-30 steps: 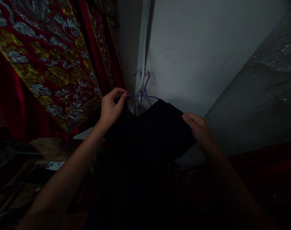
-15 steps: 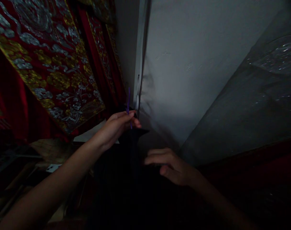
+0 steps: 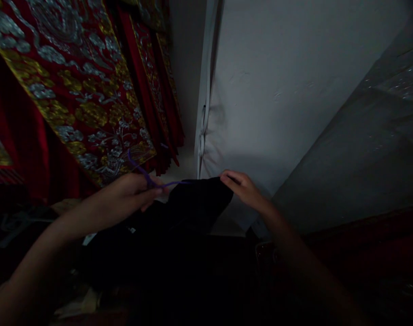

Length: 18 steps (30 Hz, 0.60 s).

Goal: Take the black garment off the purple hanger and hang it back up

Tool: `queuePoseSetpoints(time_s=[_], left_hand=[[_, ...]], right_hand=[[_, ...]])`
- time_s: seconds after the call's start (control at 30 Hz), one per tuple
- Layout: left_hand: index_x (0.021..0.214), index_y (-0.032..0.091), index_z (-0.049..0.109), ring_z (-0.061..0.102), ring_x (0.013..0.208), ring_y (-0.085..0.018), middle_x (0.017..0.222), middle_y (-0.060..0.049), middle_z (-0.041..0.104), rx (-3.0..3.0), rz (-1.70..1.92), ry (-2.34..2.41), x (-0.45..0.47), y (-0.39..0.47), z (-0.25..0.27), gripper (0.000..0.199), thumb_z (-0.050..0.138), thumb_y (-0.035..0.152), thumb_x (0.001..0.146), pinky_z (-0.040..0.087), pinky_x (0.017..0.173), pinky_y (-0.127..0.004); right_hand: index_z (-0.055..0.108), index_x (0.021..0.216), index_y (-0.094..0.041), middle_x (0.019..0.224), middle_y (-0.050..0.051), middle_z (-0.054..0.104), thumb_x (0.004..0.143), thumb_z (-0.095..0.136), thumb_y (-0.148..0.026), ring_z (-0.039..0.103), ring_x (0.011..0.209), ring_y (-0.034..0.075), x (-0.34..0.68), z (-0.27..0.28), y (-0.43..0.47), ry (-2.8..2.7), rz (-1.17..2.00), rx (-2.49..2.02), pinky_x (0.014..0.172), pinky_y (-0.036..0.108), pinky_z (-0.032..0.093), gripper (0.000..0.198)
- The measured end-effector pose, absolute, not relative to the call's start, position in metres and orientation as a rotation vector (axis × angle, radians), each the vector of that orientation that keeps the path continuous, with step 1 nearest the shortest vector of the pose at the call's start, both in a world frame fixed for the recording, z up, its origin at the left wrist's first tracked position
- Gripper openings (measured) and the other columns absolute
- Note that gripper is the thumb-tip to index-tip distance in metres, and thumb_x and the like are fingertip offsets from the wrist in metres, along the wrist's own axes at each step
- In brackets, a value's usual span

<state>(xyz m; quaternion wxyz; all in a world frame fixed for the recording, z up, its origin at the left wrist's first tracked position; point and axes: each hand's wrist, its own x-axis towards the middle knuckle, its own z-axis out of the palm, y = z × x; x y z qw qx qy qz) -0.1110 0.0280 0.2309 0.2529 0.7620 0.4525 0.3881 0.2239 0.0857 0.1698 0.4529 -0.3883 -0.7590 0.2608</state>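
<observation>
My left hand (image 3: 138, 192) is closed around a thin purple clothes hanger (image 3: 147, 176). Its hook sticks up to the left above the hand, and one arm runs right to the edge of a black garment (image 3: 199, 199). My right hand (image 3: 238, 184) pinches the upper right edge of that garment between thumb and fingers. The dark cloth hangs down between both hands, and its lower part is lost in shadow. Whether the hanger reaches further inside the cloth is hidden.
Red embroidered cloths (image 3: 87, 99) with gold and silver work hang at the left. Ahead stands a pale wall (image 3: 261, 90) with a vertical conduit (image 3: 206, 81) and cables. A clear plastic-covered surface (image 3: 362, 149) leans at the right. Dim clutter (image 3: 84, 301) lies lower left.
My left hand has moved left and down, tilting the hanger hook leftward. My right hand has risen and taken hold of the garment's edge, spreading the cloth between both hands.
</observation>
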Motion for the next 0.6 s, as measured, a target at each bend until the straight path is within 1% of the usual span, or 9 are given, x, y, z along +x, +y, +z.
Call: queuePoseSetpoints(time_s=[0.03,0.1,0.23,0.27,0.33,0.4,0.47,0.53,0.6], left_hand=[[0.088,0.023,0.077,0.063,0.055,-0.018,0.065,-0.002,0.069,2.093,1.049,1.224,-0.111,0.039,0.231,0.024,0.072,0.046,0.083,0.051,0.049,-0.028],[0.099,0.02,0.073,0.069,0.069,-0.021,0.079,-0.004,0.073,2.124,1.13,1.226,-0.109,0.057,0.232,0.028,0.07,0.045,0.085,0.057,0.062,-0.031],[0.114,0.021,0.066,0.067,0.102,-0.025,0.109,-0.008,0.07,2.302,1.716,1.377,-0.094,0.066,0.23,0.029,0.068,0.035,0.089,0.056,0.09,-0.04],[0.114,0.021,0.066,0.065,0.106,-0.026,0.112,-0.008,0.068,2.362,1.821,1.395,-0.089,0.064,0.228,0.026,0.066,0.032,0.09,0.054,0.094,-0.041],[0.113,0.022,0.066,0.064,0.104,-0.025,0.108,-0.007,0.067,2.49,1.885,1.34,-0.08,0.058,0.218,0.021,0.062,0.027,0.093,0.052,0.094,-0.039],[0.121,0.023,0.064,0.065,0.095,-0.022,0.1,-0.006,0.068,2.627,1.691,1.228,-0.071,0.054,0.203,0.026,0.056,0.024,0.096,0.052,0.088,-0.036],[0.134,0.025,0.057,0.067,0.09,-0.021,0.097,-0.004,0.07,2.723,1.345,1.179,-0.062,0.056,0.185,0.036,0.052,0.023,0.098,0.05,0.086,-0.036],[0.144,0.027,0.049,0.068,0.09,-0.021,0.099,-0.004,0.072,2.73,1.092,1.194,-0.053,0.061,0.168,0.045,0.049,0.023,0.099,0.049,0.088,-0.038],[0.149,0.027,0.044,0.068,0.093,-0.023,0.1,-0.005,0.073,2.676,1.029,1.225,-0.046,0.066,0.157,0.051,0.049,0.022,0.099,0.049,0.09,-0.039]], right_hand=[[0.067,0.073,-0.021,0.068,0.0,0.06,0.093,0.056,-0.058,0.058,0.065,0.016,0.224,0.172,0.087,-1.835,0.722,-0.971,0.062,0.027,0.048,0.044],[0.061,0.064,-0.02,0.059,-0.003,0.052,0.088,0.062,-0.062,0.049,0.054,0.012,0.226,0.178,0.093,-1.658,0.782,-0.974,0.052,0.024,0.04,0.048],[0.064,0.065,-0.021,0.059,-0.003,0.053,0.074,0.076,-0.064,0.047,0.053,0.012,0.235,0.199,0.117,-1.291,0.706,-0.909,0.052,0.026,0.04,0.046],[0.063,0.064,-0.021,0.058,-0.004,0.052,0.071,0.078,-0.065,0.047,0.053,0.013,0.238,0.204,0.123,-1.237,0.675,-0.896,0.052,0.026,0.04,0.047],[0.061,0.063,-0.022,0.057,-0.004,0.05,0.068,0.078,-0.066,0.047,0.053,0.013,0.244,0.208,0.132,-1.16,0.619,-0.889,0.052,0.027,0.04,0.048],[0.058,0.062,-0.023,0.057,-0.004,0.047,0.07,0.077,-0.066,0.045,0.053,0.013,0.249,0.204,0.134,-1.117,0.571,-0.897,0.052,0.027,0.039,0.048],[0.053,0.06,-0.024,0.056,-0.005,0.043,0.073,0.074,-0.065,0.044,0.055,0.013,0.251,0.197,0.131,-1.112,0.514,-0.913,0.054,0.027,0.039,0.048],[0.048,0.058,-0.024,0.057,-0.005,0.04,0.077,0.071,-0.065,0.044,0.057,0.014,0.251,0.193,0.128,-1.136,0.44,-0.929,0.055,0.027,0.038,0.05],[0.044,0.057,-0.024,0.057,-0.004,0.038,0.081,0.067,-0.064,0.043,0.058,0.013,0.248,0.196,0.129,-1.167,0.377,-0.93,0.055,0.027,0.038,0.052]])
